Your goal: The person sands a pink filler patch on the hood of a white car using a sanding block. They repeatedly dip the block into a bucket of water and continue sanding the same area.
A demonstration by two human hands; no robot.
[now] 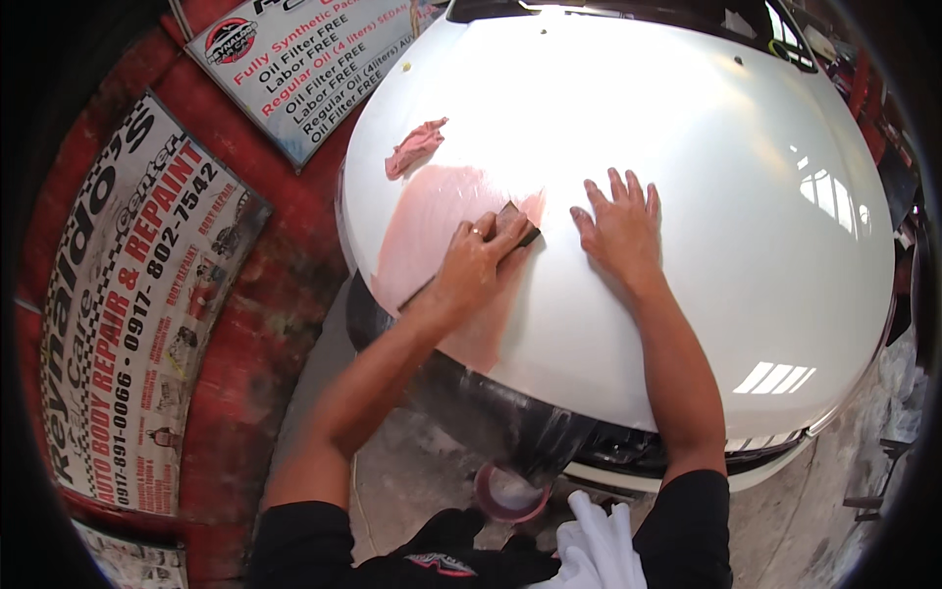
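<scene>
A white car hood (785, 265) fills the middle and right of the view. On its left side lies a patch of pale pink body filler (422, 221). My left hand (471, 265) is closed around a long dark sanding block (530, 237), pressed down on the patch. Most of the block is covered by my fingers and palm; one end shows beyond my fingertips, the other near my wrist. My right hand (623, 231) rests flat on the bare white paint to the right of the patch, fingers spread, holding nothing.
A crumpled pink cloth (416, 147) lies on the hood beyond the patch. Below the front bumper, a reddish bucket (512, 494) stands on the concrete floor. A white cloth (597, 545) hangs at my body. Printed signs (147, 314) line the red wall at left.
</scene>
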